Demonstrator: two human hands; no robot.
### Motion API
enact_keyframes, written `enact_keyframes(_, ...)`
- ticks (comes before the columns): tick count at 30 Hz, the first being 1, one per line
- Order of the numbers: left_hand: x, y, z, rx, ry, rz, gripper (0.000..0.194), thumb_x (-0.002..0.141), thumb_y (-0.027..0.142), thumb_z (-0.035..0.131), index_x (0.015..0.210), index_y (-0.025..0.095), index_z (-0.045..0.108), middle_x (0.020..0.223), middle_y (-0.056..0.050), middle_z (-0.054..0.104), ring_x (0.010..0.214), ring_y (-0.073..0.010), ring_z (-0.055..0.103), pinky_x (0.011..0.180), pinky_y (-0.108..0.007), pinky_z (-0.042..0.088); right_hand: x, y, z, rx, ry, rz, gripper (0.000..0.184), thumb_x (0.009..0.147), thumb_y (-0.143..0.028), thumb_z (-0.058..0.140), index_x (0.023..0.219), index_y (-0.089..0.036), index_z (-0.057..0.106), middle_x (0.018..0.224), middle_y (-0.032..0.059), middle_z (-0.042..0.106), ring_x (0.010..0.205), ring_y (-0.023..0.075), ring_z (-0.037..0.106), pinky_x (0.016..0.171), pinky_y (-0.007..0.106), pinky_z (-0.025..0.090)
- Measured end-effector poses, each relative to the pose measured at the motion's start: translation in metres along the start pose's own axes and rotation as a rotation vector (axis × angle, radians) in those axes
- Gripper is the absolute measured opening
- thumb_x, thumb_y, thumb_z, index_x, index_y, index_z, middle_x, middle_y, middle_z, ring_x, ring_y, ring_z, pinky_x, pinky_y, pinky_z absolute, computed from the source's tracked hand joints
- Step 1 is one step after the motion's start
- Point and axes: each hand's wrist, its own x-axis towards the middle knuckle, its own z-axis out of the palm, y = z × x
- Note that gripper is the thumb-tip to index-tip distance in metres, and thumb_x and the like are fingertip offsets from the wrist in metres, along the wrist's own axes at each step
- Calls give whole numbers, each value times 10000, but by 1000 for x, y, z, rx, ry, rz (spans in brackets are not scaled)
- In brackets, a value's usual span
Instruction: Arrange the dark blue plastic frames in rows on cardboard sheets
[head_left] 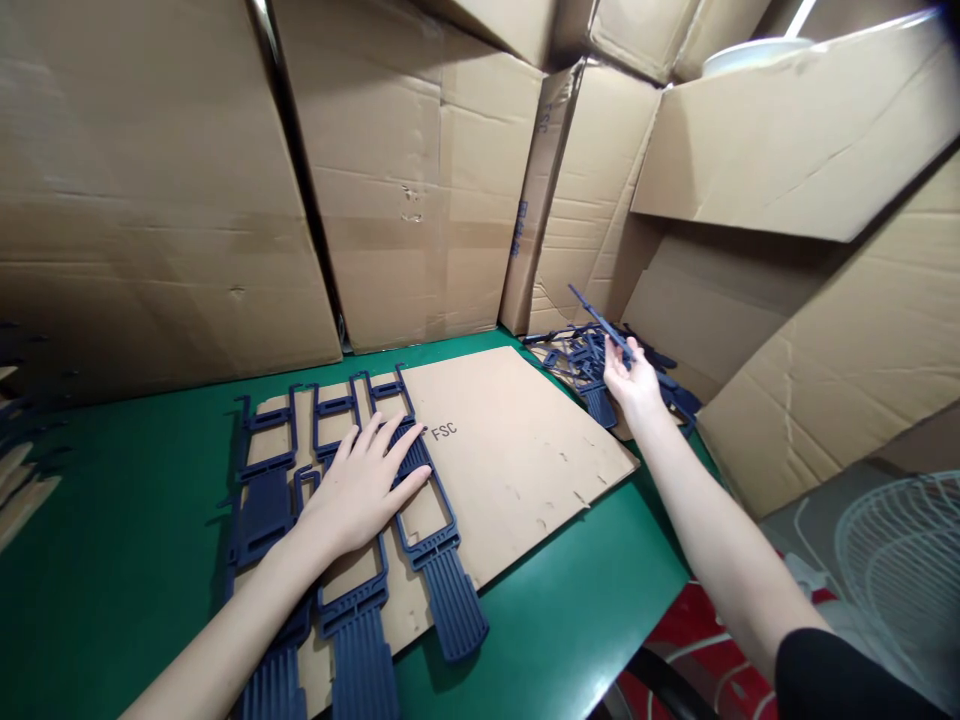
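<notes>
My left hand (367, 490) lies with fingers spread over dark blue plastic frames. Several of these frames stand in a row on a cardboard sheet (517, 440) marked FSC. The rightmost frame (442, 540) has a ribbed, paddle-like end reaching past the sheet's near edge. At the right, my right hand (631, 372) is closed on a blue plastic part (596, 312), seen nearly edge-on and tilted up to the left. Just beneath that hand is a tangled pile of similar blue parts (581, 358). My left palm and fingers hide portions of the middle frames.
Large cardboard boxes (420, 180) wall off the back of the green table (142, 520). An open carton (787, 330) stands behind the pile. A fan (900, 560) is at the lower right, beside the table. More dark parts and cardboard (22, 490) show at the left edge.
</notes>
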Motion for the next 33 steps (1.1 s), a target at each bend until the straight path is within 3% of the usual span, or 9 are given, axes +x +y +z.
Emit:
enact_keyframes(4,0,-1,0,-6,4,1,607,908,566,281,1409,230,356,1487,-78,300,1385,-296,191,1101,-502,192,-26,-14,28,-141,142,-50,426,868,-524,410,1022,-164,580,870,49,560,846,146,592,781,356,530)
enact_keyframes(7,-1,0,0,2,2,0,602,912,558,280,1408,225,359,1487,-82,298,1384,-296,193,1100,-504,191,-47,-41,43,-387,65,-272,412,916,-455,361,1077,-158,597,1020,89,556,945,165,574,830,331,500)
enact_keyframes(11,-1,1,-1,2,-7,-2,601,915,552,279,1410,218,355,1486,-91,298,1386,-300,182,1101,-508,185,-74,-75,59,-646,-464,-582,319,929,-357,394,985,-196,663,943,84,585,897,164,579,812,289,475)
enact_keyframes(13,-1,2,-2,-1,-14,-4,607,913,556,284,1412,219,351,1486,-92,299,1386,-302,181,1102,-508,181,-88,-82,68,-655,-743,-677,274,915,-349,446,943,-203,677,871,68,622,806,145,597,741,258,475)
enact_keyframes(15,-1,2,-2,-9,-18,-6,612,910,565,288,1415,224,345,1487,-87,298,1387,-303,178,1104,-507,179,-102,-85,76,-553,-891,-745,278,875,-413,521,933,-193,680,745,41,644,680,125,600,665,237,470)
enact_keyframes(20,-1,2,-2,-27,-13,-13,612,908,572,288,1412,230,350,1492,-76,289,1390,-295,168,1109,-502,171,-127,-91,85,-218,-920,-612,365,937,-414,393,953,-170,664,574,-6,627,546,97,594,584,213,475)
enact_keyframes(23,-1,3,-1,-29,-15,-9,613,909,573,284,1413,229,347,1496,-73,280,1392,-294,161,1110,-501,169,-126,-91,86,-387,-865,-511,269,935,-269,406,1057,-190,633,818,31,692,785,133,645,728,265,510)
enact_keyframes(28,0,3,-2,-19,-25,-5,611,912,564,285,1417,224,341,1499,-76,271,1390,-303,162,1107,-506,174,-116,-66,86,-605,-1117,-552,429,892,-112,343,1279,-194,510,1291,87,531,1275,203,406,1034,436,370)
enact_keyframes(33,-1,3,-3,-26,-15,-3,606,910,558,299,1410,220,355,1494,-77,282,1386,-308,174,1105,-511,177,-103,-63,79,-693,-1189,-529,298,845,-181,501,1116,-197,625,1092,79,633,1033,202,575,907,368,449)
